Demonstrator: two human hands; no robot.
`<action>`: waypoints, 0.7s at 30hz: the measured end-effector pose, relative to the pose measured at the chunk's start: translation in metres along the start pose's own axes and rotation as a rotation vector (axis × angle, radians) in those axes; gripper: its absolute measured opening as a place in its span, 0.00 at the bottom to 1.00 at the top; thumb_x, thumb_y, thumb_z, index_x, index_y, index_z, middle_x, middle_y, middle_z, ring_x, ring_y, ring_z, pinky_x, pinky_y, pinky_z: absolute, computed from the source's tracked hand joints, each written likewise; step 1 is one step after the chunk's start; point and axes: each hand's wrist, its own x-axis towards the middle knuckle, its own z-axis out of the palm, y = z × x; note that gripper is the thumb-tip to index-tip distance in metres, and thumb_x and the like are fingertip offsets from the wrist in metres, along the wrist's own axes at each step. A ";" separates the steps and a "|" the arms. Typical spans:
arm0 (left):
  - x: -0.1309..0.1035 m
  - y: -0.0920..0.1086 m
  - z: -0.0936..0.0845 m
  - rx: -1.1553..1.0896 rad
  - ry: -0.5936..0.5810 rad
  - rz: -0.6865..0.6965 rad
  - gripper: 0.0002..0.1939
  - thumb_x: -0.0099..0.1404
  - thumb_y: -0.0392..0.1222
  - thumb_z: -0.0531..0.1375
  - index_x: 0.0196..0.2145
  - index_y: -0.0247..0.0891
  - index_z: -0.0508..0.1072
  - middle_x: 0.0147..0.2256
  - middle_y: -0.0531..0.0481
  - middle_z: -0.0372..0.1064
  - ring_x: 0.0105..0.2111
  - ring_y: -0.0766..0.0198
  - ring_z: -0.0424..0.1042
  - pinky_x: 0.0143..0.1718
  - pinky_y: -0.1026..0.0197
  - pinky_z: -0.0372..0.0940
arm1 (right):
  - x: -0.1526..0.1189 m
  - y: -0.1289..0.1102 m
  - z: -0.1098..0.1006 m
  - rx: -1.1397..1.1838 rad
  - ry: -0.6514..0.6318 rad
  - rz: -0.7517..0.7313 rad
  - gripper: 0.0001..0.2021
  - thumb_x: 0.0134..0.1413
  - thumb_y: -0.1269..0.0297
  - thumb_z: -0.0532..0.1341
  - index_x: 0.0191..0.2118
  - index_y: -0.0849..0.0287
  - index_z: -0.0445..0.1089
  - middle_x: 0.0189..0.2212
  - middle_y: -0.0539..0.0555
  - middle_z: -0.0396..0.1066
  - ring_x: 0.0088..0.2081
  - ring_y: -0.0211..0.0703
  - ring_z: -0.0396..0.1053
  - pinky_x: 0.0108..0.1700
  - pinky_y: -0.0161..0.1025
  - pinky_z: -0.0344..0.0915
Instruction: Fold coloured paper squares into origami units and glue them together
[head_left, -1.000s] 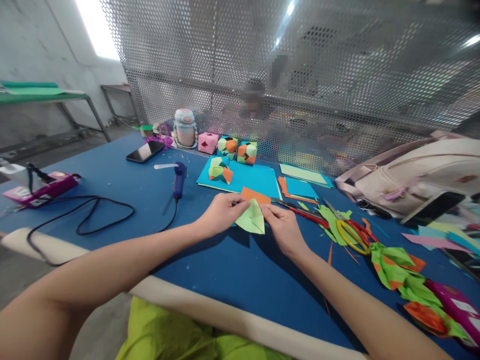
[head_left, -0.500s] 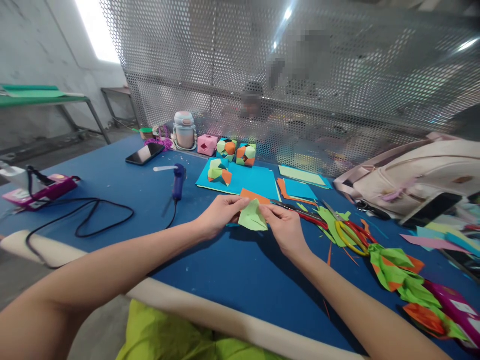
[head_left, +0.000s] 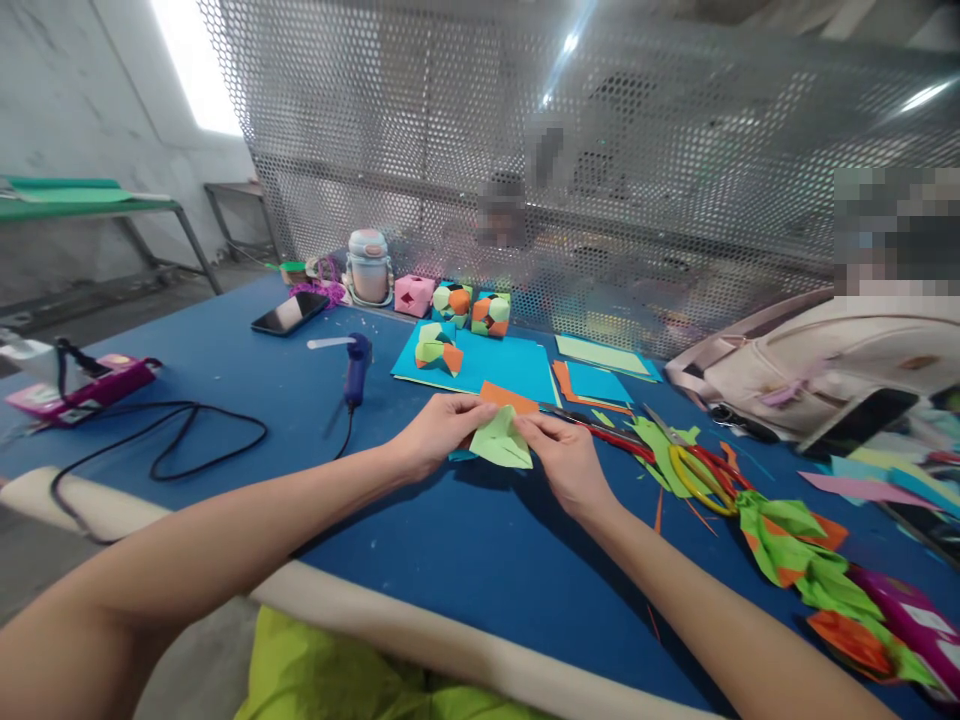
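Between my two hands is a creased piece of light green paper (head_left: 501, 442), held above the blue table. My left hand (head_left: 442, 432) pinches its upper left edge with thumb and fingers. At its upper right edge, my right hand (head_left: 564, 455) grips it the same way. Just beyond the hands lies an orange paper sheet (head_left: 510, 396). A folded paper piece in green, orange and blue (head_left: 438, 348) sits on a stack of blue paper (head_left: 510, 358). Scissors with yellow and red handles (head_left: 697, 475) rest to the right of my right hand.
A glue gun (head_left: 356, 370) stands left of my hands, its cord (head_left: 196, 405) near a purple power strip (head_left: 112, 380). Behind are a phone (head_left: 290, 312), a bottle (head_left: 368, 268) and paper cubes (head_left: 490, 314). A pale bag (head_left: 817, 360) and paper scraps (head_left: 795, 540) lie right.
The green paper has tipped and dropped slightly, its lower edge now nearer to me. Both hands keep their hold. The view has shifted a little.
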 end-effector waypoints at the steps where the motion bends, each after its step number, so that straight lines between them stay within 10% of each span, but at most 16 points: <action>1: 0.000 0.000 0.000 -0.005 -0.003 -0.004 0.17 0.51 0.51 0.64 0.25 0.31 0.71 0.21 0.55 0.63 0.20 0.74 0.59 0.22 0.69 0.52 | 0.000 0.001 0.000 -0.006 0.001 -0.009 0.15 0.46 0.53 0.62 0.29 0.61 0.76 0.24 0.51 0.70 0.28 0.40 0.65 0.30 0.35 0.62; 21: 0.000 -0.003 -0.001 0.158 -0.027 0.028 0.17 0.54 0.52 0.60 0.25 0.31 0.70 0.20 0.57 0.58 0.20 0.74 0.54 0.21 0.68 0.49 | -0.003 -0.004 0.002 -0.107 0.054 -0.090 0.12 0.44 0.57 0.63 0.23 0.62 0.72 0.23 0.52 0.68 0.25 0.38 0.63 0.27 0.34 0.60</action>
